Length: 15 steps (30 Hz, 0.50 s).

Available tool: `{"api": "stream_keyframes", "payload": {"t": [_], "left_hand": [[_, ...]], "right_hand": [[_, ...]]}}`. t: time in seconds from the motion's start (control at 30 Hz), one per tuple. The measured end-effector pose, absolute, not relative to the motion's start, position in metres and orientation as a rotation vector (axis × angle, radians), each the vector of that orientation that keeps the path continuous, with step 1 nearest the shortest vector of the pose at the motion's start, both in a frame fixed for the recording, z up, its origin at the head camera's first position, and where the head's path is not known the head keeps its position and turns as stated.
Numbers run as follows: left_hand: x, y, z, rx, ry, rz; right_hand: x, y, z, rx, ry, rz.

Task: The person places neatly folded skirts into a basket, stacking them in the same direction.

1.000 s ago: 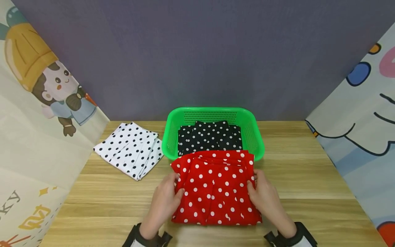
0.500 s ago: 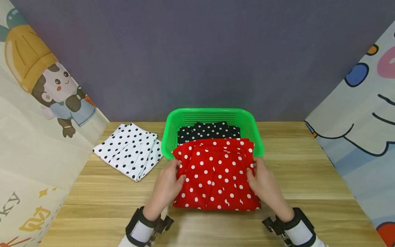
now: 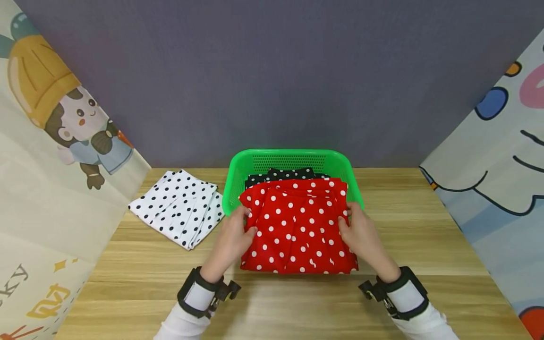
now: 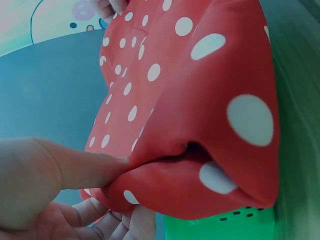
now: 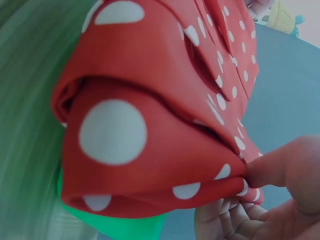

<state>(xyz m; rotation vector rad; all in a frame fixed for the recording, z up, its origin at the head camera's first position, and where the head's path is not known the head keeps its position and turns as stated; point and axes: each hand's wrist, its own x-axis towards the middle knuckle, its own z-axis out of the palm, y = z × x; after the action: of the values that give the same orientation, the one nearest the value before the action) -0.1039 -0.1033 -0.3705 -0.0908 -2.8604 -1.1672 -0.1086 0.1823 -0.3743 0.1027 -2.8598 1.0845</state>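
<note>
Partly visible black cloth (image 3: pixel 291 174) in basket (image 3: pixel 233 186).

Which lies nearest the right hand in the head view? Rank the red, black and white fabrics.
1. Red fabric: held at its right edge by the right hand.
2. Black fabric: in the green basket, beyond the red.
3. White fabric: on the table, left of the basket.

a dark purplish-grey wall (image 3: pixel 272 80) rises behind the wood-grained table (image 3: pixel 425 245). to my left, a cream panel (image 3: pixel 34 198) shows a cartoon figure (image 3: pixel 78 108) in a yellow hat (image 3: pixel 40 75) above what may be a cropped word (image 3: pixel 16 281); to my right, a pale panel (image 3: pixel 480 146) bears a blue oval (image 3: pixel 491 102).
</note>
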Motion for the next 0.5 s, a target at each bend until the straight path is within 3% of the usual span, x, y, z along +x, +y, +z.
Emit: {"api": "stream_keyframes", "payload": {"t": [0.5], "left_hand": [[-0.133, -0.103, -0.361, -0.119, -2.869, -1.088]], "right_hand": [[-0.136, 0.187, -0.366, 0.203, -2.832, 1.027]]}}
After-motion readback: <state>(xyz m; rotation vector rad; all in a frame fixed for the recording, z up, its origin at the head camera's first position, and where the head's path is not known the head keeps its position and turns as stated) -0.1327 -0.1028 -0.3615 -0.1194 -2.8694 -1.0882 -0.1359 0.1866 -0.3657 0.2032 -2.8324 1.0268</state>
